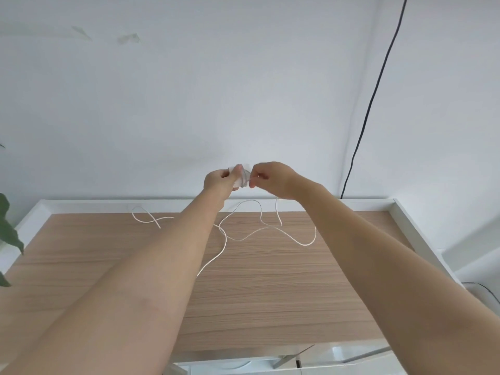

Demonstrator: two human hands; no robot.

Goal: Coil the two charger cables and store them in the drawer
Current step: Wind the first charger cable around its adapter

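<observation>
Winding a small white coil (241, 180) between both hands, a person holds it raised above the far edge of the table (270, 280). The left hand (220, 180) closes its grip round the bundle; the right hand (270, 180), touching the coil's right side, pinches the strand feeding it. From that pinch the loose white cable (251, 234) drops straight down, then sprawls left and toward the person across the wood, so the slack lies below and nearer than the coil. A white rim (297, 203) edges the table; a black cord (370, 104) hangs down the wall right of the coil, leaves (8, 226) far left.
</observation>
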